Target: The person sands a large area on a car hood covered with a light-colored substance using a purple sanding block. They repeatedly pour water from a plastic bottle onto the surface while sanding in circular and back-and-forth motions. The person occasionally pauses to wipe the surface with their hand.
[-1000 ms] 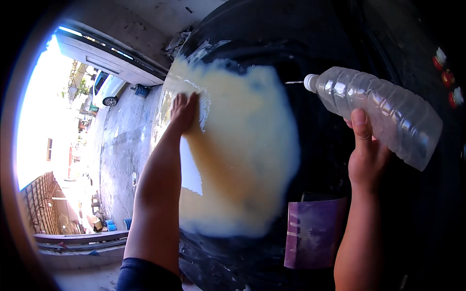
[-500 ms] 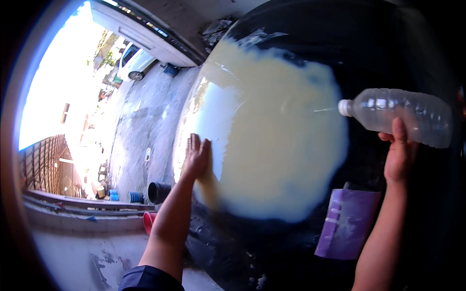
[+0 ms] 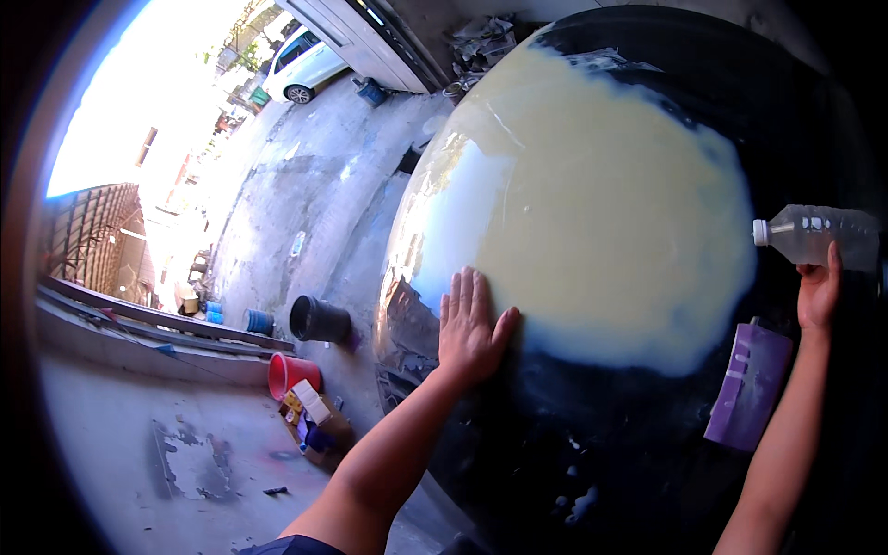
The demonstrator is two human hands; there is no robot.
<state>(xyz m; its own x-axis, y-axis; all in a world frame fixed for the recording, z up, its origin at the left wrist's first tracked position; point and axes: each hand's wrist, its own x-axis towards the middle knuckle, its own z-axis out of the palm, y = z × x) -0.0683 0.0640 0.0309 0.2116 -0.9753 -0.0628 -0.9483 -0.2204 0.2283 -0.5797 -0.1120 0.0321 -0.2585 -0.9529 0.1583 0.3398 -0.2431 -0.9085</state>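
Note:
In front of me is a large, rounded, glossy dark panel (image 3: 555, 425) with a broad cream-coloured patch (image 3: 610, 213) that looks wet. My left hand (image 3: 472, 328) lies flat with its fingers extended on the patch's lower left edge, holding nothing. On the right, my right hand (image 3: 819, 291) grips a clear plastic bottle (image 3: 837, 248) from below. The bottle lies on its side in the air, its white cap pointing left at the patch. Next to my right forearm, a purple rectangular pad (image 3: 749, 384) rests on the dark surface.
On the floor at left stand a black bucket (image 3: 319, 319), a red bucket (image 3: 294, 375) and a cardboard box (image 3: 333, 439) of small items. Past the wide opening, a white car (image 3: 305, 65) is parked near a blue container (image 3: 370, 91). Crumpled material (image 3: 481, 42) lies beyond the panel.
The view has shifted, bringing more floor into sight. My left hand is lower against the patch, and the bottle is lower too. A thin water jet from its cap no longer shows.

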